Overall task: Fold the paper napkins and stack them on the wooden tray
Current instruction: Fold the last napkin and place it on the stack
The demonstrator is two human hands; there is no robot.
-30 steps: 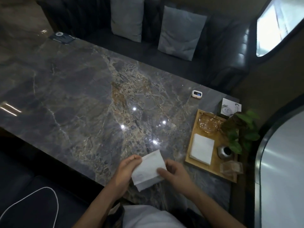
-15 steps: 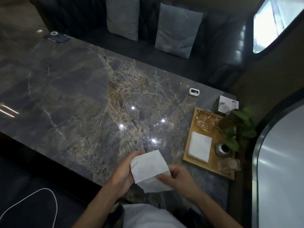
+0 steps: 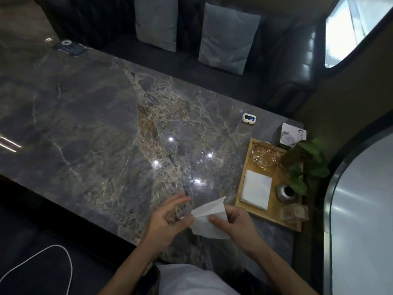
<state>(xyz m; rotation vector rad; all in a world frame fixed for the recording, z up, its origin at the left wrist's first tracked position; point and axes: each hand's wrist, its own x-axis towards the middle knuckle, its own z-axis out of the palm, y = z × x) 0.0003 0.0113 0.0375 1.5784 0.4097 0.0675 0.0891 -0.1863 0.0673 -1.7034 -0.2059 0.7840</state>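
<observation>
A white paper napkin (image 3: pixel 209 218) is held above the near edge of the marble table, partly folded, with its upper flap tilted up. My right hand (image 3: pixel 230 223) pinches its right side between thumb and fingers. My left hand (image 3: pixel 170 218) is at the napkin's left edge with the fingers spread; its thumb side touches the paper. To the right, a wooden tray (image 3: pixel 244 188) carries a stack of folded white napkins (image 3: pixel 256 189) on its left half.
The tray also holds a glass ashtray (image 3: pixel 263 156), a small metal vase (image 3: pixel 286 192) with a green plant (image 3: pixel 306 162) and a clear glass box (image 3: pixel 294 212). A white box (image 3: pixel 291 136) and a small white device (image 3: pixel 249 118) lie beyond it. A dark sofa with cushions sits behind the table.
The napkin went from a flat square held by both hands to a partly folded shape. My left hand's fingers have opened and spread, while my right hand keeps its grip.
</observation>
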